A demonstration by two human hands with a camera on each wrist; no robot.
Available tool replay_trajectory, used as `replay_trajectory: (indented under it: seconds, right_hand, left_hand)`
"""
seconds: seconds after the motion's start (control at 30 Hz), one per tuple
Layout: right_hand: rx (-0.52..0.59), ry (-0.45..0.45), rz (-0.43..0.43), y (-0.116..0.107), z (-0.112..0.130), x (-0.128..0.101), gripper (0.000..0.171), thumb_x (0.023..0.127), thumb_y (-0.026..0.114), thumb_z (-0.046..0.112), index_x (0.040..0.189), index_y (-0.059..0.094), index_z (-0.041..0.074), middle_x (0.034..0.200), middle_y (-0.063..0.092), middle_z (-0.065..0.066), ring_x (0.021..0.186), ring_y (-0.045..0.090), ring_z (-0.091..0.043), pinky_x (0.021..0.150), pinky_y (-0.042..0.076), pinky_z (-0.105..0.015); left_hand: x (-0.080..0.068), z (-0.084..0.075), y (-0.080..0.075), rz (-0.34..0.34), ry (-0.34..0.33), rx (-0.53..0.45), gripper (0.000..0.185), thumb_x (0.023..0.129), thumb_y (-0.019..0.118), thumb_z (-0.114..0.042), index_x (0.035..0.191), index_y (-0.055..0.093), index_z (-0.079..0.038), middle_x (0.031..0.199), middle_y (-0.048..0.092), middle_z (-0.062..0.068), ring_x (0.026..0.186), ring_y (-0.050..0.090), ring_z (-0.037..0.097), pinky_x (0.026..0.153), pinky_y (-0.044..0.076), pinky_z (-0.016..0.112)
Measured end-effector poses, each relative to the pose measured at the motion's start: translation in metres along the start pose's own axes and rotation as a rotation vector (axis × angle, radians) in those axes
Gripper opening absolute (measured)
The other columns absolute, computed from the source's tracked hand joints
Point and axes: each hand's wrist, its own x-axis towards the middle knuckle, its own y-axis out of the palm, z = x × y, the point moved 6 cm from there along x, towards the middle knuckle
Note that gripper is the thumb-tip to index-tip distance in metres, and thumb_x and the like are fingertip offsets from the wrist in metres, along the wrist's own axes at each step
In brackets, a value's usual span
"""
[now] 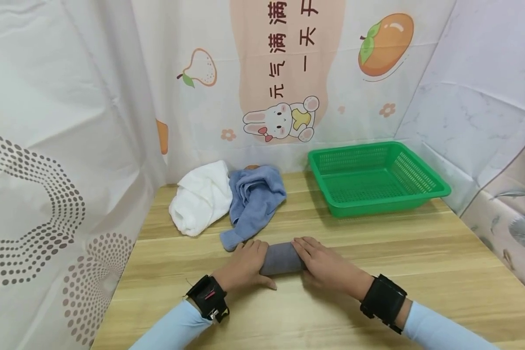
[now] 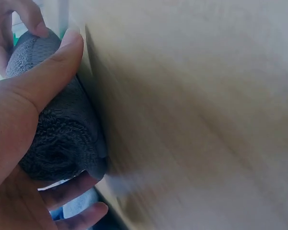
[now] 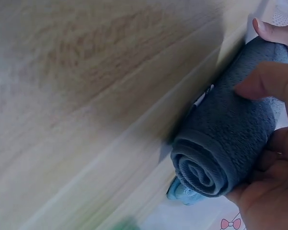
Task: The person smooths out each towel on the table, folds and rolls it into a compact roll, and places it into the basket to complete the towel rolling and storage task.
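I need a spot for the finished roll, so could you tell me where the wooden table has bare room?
The wooden table lies bare right of the right hand, before the empty green plastic basket, and along the near edge. It is crowded at back left: the white towel and blue towel lie behind the left hand and grey rolled towel.

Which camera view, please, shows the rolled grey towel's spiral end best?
The right wrist view: the rolled grey towel turns its coiled end to the camera. The left wrist view shows its other end dim behind the thumb; the head view shows only its middle between both hands.
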Motion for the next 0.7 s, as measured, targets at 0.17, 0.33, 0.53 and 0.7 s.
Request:
replay_trajectory:
  seconds: [0.17,0.33,0.53,0.7]
  right_hand:
    - [0.031,0.001,-0.051,0.006,-0.004,0.008,0.079,0.090,0.079,0.037,0.140,0.048,-0.016,0.136,0.056,-0.032,0.125,0.055,-0.047,0.108,0.043,-0.056]
    - [0.068,0.043,-0.015,0.013,-0.012,0.017,0.085,0.086,0.079,0.054,0.132,0.051,-0.012,0.123,0.060,-0.024,0.116,0.059,-0.042,0.104,0.045,-0.054]
    - [0.126,0.098,0.085,0.018,-0.021,0.022,0.079,0.089,0.077,0.052,0.132,0.049,-0.007,0.115,0.058,-0.017,0.107,0.060,-0.038,0.091,0.050,-0.056]
    - [0.172,0.137,0.155,0.021,-0.023,0.024,0.075,0.091,0.076,0.050,0.134,0.048,-0.005,0.116,0.057,-0.015,0.108,0.058,-0.037,0.085,0.050,-0.057]
  left_hand:
    - [0.003,0.002,-0.005,-0.027,-0.030,0.049,0.092,0.070,0.069,-0.086,0.113,0.059,-0.006,0.102,0.061,0.007,0.096,0.059,0.025,0.080,0.049,0.045]
    - [0.008,0.002,-0.007,-0.064,-0.053,0.106,0.097,0.069,0.068,-0.088,0.116,0.059,-0.003,0.103,0.061,0.010,0.096,0.059,0.027,0.077,0.048,0.045]
    - [0.015,-0.004,-0.009,-0.122,0.016,0.287,0.091,0.075,0.070,-0.081,0.129,0.056,-0.009,0.115,0.058,0.011,0.104,0.058,0.027,0.083,0.050,0.043]
    - [0.021,-0.009,-0.005,-0.138,0.095,0.306,0.079,0.081,0.072,-0.073,0.120,0.059,-0.006,0.113,0.060,0.009,0.104,0.059,0.026,0.087,0.052,0.041]
